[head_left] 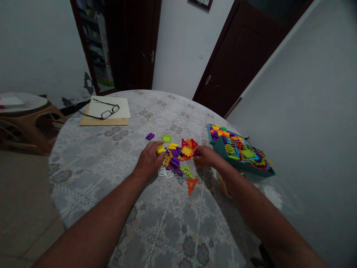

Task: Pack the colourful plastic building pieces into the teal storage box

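Note:
Colourful plastic pieces lie heaped on the table in front of me. My left hand [150, 159] is at the heap's left side, its fingers closed round a yellow piece [161, 149]. On the right side, my right hand [205, 155] pinches a small purple piece [196, 153] beside the red and orange pieces [190, 143]. Between the hands are another yellow piece [173, 146] and a purple piece [174, 161]. Nearer me lie white grid pieces [169, 174], a green piece [186, 171] and an orange triangle [192, 185]. A green square [166, 138] and a purple piece [150, 136] lie farther back.
Two teal boxes [237, 162] full of coloured pieces stand at the table's right edge. Glasses [106, 114] rest on papers [122, 107] at the back left of the round, cloth-covered table [156, 238]. A clear plastic bag [284, 195] is beyond the right edge.

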`<act>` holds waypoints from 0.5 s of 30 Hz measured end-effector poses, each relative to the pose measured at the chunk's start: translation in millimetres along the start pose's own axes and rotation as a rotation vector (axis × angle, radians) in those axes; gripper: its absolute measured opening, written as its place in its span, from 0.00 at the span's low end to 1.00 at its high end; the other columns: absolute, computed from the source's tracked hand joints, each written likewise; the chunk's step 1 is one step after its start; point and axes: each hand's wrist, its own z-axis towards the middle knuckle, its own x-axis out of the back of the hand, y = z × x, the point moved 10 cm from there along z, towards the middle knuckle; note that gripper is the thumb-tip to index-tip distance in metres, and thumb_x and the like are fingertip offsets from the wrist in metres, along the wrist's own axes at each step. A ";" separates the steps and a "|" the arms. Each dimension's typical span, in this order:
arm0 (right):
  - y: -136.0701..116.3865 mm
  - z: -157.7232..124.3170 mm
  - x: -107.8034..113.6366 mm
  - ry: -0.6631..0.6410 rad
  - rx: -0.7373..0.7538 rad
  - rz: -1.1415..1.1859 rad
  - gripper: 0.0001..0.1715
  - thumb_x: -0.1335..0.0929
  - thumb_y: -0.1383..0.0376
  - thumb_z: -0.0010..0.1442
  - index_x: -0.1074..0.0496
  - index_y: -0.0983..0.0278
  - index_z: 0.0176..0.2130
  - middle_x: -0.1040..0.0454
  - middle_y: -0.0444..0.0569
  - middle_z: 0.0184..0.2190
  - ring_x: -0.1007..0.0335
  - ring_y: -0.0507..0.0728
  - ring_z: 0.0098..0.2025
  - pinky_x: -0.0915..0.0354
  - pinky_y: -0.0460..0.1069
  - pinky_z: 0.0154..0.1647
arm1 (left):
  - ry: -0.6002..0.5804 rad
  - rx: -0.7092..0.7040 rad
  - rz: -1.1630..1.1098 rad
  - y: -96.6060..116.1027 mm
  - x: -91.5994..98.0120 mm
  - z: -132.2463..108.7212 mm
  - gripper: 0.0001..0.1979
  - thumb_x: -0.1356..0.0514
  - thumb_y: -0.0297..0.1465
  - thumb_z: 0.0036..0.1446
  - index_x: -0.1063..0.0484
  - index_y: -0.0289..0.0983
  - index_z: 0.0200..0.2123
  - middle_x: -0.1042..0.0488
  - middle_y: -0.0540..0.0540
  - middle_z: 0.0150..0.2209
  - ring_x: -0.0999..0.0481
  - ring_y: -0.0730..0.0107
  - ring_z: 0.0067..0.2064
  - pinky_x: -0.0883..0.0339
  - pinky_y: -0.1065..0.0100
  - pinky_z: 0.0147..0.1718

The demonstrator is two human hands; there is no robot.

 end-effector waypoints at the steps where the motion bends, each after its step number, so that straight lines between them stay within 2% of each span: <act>1: -1.5 -1.7 4.1 0.018 -0.004 0.001 0.12 0.24 0.65 0.61 0.20 0.65 0.45 0.18 0.54 0.46 0.25 0.60 0.45 0.36 0.48 0.44 | -0.012 -0.006 -0.007 2.6 -0.2 -0.5 0.19 0.39 0.32 0.65 0.24 0.37 0.58 0.19 0.36 0.56 0.19 0.50 0.59 0.26 0.49 0.63; 4: -16.6 -12.7 16.8 0.084 0.002 0.138 0.13 0.25 0.62 0.64 0.22 0.63 0.47 0.19 0.51 0.44 0.25 0.59 0.45 0.35 0.48 0.43 | -0.046 -0.003 -0.023 7.5 -1.8 -1.4 0.20 0.38 0.33 0.66 0.25 0.38 0.60 0.19 0.37 0.57 0.19 0.50 0.60 0.26 0.49 0.63; 7: -55.4 -29.4 16.5 0.110 0.089 0.330 0.13 0.26 0.58 0.66 0.25 0.60 0.48 0.19 0.47 0.42 0.25 0.58 0.42 0.34 0.49 0.42 | -0.032 0.006 -0.026 8.2 -0.6 -0.9 0.20 0.38 0.34 0.67 0.26 0.39 0.60 0.19 0.37 0.58 0.20 0.51 0.61 0.26 0.48 0.64; 11: -112.3 -45.1 -0.6 0.162 0.178 0.240 0.15 0.26 0.61 0.65 0.27 0.59 0.50 0.19 0.52 0.46 0.24 0.62 0.47 0.33 0.52 0.45 | 0.049 0.043 -0.010 1.4 6.8 0.8 0.19 0.37 0.32 0.66 0.25 0.38 0.59 0.19 0.37 0.58 0.19 0.50 0.61 0.26 0.48 0.65; 13: -130.3 -46.6 -12.1 0.171 0.193 0.173 0.17 0.27 0.65 0.65 0.28 0.58 0.53 0.20 0.55 0.49 0.23 0.64 0.50 0.32 0.53 0.47 | 0.068 0.064 -0.005 -2.2 9.0 1.0 0.18 0.37 0.32 0.66 0.25 0.37 0.58 0.19 0.36 0.57 0.19 0.49 0.60 0.26 0.48 0.64; 15: -137.9 -45.3 -20.1 0.172 0.190 0.147 0.20 0.28 0.67 0.65 0.29 0.57 0.55 0.20 0.55 0.51 0.23 0.65 0.51 0.32 0.53 0.48 | 0.061 0.062 -0.014 -2.5 8.9 0.9 0.19 0.37 0.32 0.66 0.25 0.37 0.59 0.19 0.36 0.57 0.19 0.49 0.60 0.25 0.48 0.64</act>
